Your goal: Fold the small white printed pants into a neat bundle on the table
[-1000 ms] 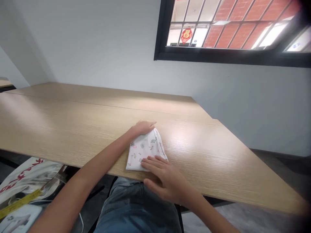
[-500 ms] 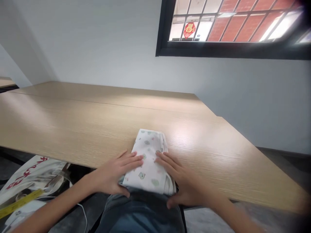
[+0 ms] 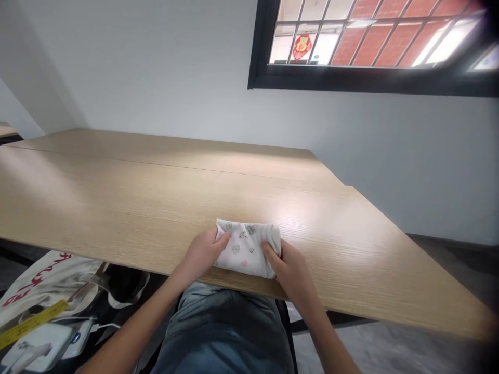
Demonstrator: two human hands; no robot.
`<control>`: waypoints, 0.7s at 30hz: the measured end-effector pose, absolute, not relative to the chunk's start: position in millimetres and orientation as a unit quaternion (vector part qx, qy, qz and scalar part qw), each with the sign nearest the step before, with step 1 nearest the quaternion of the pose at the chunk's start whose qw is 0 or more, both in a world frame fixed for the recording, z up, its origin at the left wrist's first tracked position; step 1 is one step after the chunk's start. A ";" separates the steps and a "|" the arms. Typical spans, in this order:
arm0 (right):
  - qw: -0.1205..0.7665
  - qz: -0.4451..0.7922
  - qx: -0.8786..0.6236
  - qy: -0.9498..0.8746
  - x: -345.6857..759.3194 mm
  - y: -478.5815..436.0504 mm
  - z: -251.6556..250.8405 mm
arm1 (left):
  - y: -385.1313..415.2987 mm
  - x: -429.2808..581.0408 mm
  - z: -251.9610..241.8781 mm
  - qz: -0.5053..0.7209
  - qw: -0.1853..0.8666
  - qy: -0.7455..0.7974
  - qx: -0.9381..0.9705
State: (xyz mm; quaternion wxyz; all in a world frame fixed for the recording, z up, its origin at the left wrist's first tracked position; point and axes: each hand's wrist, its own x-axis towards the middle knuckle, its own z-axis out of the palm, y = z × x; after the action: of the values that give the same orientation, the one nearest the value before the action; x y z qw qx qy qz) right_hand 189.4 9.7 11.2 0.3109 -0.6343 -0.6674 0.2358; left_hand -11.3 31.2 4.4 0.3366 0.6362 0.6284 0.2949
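A white cloth [image 3: 244,254] printed with small green, grey and pink figures is folded into a compact bundle near the front edge of the wooden table [image 3: 156,197]. My left hand [image 3: 205,252] grips its left end, thumb on top and fingers out of sight beneath or behind. On the other side, my right hand [image 3: 286,262] holds the right end, where the folded layers show as a rounded edge. Its thumb presses on the upper face.
Below the table at left lie a white bag with red lettering [image 3: 39,275], a yellow strip [image 3: 33,323], and white devices [image 3: 42,345] with a cable. A wall [image 3: 175,67] with a dark-framed window [image 3: 331,78] stands behind the table.
The cloth has gone from a longer piece under my flat hands to a shorter folded bundle. Both hands have closed on its ends, and it sits back from the table's edge.
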 end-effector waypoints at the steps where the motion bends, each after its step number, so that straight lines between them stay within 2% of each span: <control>1: 0.317 0.232 -0.648 -0.652 187.4 12.9 10.0 | 30.3 -8.3 3.7 0.307 0.315 0.647 0.623; 3: 0.359 0.171 -0.659 -0.638 182.0 15.0 7.7 | 23.4 -1.9 5.3 0.333 0.272 0.673 0.602; 6: 0.432 -0.040 -0.608 -0.665 166.3 9.7 5.3 | 12.6 14.2 13.3 0.371 0.193 0.675 0.608; 8: 0.409 -0.122 -0.552 -0.716 153.9 4.8 2.9 | 11.8 27.0 18.2 0.365 0.130 0.634 0.669; 10: 0.344 -0.121 -0.537 -0.761 148.8 2.6 -1.3 | 15.7 33.4 18.8 0.312 0.121 0.585 0.738; 12: 0.289 -0.079 -0.557 -0.774 158.2 3.1 -6.2 | 19.7 26.2 13.6 0.254 0.165 0.575 0.760; 15: 0.259 0.016 -0.603 -0.754 196.8 1.2 -7.6 | 16.6 -9.1 1.7 0.228 0.218 0.610 0.727; 17: 0.274 0.047 -0.637 -0.719 222.8 -8.4 -2.0 | 9.1 -35.3 -1.1 0.234 0.237 0.634 0.698; 21: 0.362 -0.013 -0.642 -0.675 225.3 -45.7 13.5 | 6.5 -45.5 15.8 0.291 0.238 0.654 0.657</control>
State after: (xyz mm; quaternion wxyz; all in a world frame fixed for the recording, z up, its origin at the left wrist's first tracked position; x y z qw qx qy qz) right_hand 225.3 -45.7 13.5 0.3622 -0.6422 -0.6754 -0.0133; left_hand -45.5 6.5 15.8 0.2379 0.6569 0.6537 0.2908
